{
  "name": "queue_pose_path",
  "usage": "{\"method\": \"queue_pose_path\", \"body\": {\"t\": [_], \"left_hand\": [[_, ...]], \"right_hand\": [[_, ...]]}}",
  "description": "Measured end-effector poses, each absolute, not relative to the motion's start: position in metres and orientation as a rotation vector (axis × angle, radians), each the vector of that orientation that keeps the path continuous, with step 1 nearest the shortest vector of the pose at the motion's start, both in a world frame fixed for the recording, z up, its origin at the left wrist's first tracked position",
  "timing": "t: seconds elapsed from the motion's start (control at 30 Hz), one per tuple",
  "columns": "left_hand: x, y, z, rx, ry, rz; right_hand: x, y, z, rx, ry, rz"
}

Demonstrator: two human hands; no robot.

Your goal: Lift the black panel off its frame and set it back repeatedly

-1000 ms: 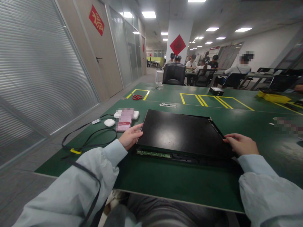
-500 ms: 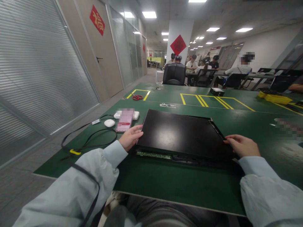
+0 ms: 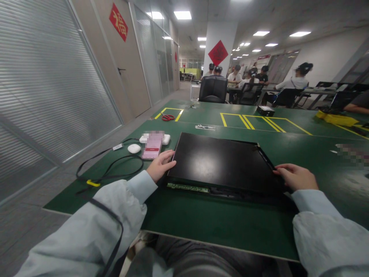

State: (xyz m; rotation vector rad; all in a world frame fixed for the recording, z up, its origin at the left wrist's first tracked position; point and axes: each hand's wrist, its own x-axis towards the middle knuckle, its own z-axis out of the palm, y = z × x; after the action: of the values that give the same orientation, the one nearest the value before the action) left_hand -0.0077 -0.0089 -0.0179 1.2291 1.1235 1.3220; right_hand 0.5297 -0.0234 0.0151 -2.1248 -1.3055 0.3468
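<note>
Left hand (image 3: 160, 166) and right hand (image 3: 300, 177) hold black panel (image 3: 219, 162)

Screen panel (image 3: 225, 163): was black, rectangular, sheen on upper face; sat near the green table's (image 3: 219, 223) front edge.
Circuit strip (image 3: 188, 188): was green, narrow; showed along the panel's near-left edge.

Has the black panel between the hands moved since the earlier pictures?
No. Judged against the yellow tape on the table, the black panel shows no clear shift either way; only the camera view drifts slightly.
</note>
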Motion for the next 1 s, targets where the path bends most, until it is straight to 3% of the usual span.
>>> {"method": "queue_pose_path", "body": {"t": [1.0], "left_hand": [[-0.016, 0.005, -0.034, 1.54, 1.358, 1.141]], "right_hand": [[0.509, -0.03, 0.031, -2.173, -1.228, 0.343]]}}
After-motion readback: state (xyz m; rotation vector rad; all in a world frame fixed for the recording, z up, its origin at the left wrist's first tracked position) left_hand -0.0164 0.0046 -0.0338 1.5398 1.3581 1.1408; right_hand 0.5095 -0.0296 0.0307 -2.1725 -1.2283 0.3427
